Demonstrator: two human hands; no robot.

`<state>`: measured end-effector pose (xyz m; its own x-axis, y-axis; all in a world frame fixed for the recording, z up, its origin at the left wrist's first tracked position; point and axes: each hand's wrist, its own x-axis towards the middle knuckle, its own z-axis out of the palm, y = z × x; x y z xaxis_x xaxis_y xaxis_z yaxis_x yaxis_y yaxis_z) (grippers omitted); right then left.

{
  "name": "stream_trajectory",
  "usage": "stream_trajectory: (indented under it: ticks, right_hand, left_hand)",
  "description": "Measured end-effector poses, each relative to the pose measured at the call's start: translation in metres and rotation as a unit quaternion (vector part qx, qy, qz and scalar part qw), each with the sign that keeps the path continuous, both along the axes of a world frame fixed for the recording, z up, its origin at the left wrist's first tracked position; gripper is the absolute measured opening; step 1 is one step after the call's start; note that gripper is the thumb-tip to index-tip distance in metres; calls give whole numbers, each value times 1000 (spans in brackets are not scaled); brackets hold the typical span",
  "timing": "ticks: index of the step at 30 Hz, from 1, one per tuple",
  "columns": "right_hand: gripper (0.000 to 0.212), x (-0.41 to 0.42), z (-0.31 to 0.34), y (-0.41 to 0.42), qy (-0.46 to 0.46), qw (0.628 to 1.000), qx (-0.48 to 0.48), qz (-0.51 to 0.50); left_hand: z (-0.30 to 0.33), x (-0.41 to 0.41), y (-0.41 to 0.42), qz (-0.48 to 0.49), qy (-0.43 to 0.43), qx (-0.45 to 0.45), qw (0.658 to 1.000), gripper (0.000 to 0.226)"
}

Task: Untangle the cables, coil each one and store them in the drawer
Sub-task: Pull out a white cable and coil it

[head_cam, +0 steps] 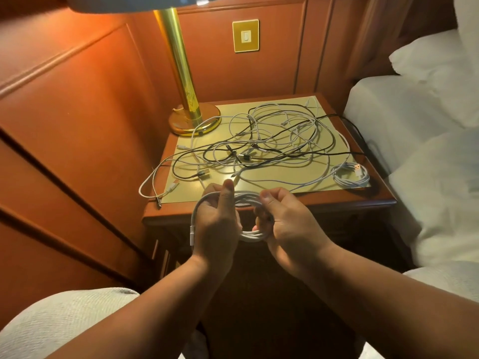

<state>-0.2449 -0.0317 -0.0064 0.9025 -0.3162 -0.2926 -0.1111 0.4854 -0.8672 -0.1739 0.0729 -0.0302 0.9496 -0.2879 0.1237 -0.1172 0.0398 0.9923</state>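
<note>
Both hands hold one white cable gathered into a loose coil in front of the nightstand: the left hand grips one side of the loops with the thumb raised, and the right hand curls round the other side, pinching the strands together. A free end with a white plug hangs down beside the left wrist. On the nightstand top lies the tangle of cables, white and black strands crossing each other, with some loops drooping over the left edge; a second white coil, already wound, sits apart near the right front corner. The cable looks light, limp and fairly smooth, so the loops will likely spring open or slip unless pinched where the strands cross; the plug ends are the stiff parts and good places to start pulling a strand free of the pile. The drawer cannot be made out in the dark front of the nightstand. A brass lamp stands at the back left. No brand, label or legible writing shows on any cable
</note>
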Motion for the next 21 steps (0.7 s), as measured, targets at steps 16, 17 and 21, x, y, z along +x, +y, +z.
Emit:
stream_trajectory:
  ticks: [16,17,21]
  right_hand:
    - [17,-2,23,-62,33,938,-343,32]
    - [17,-2,19,-63,45,936,-347,37]
    - [17,0,8,-52,64,925,-369,59]
  left_hand:
    - [42,12,24,-281,158,277,905,67]
    - [41,8,24,-239,88,274,927,57]
    - [24,-2,19,-191,-139,275,932,20]
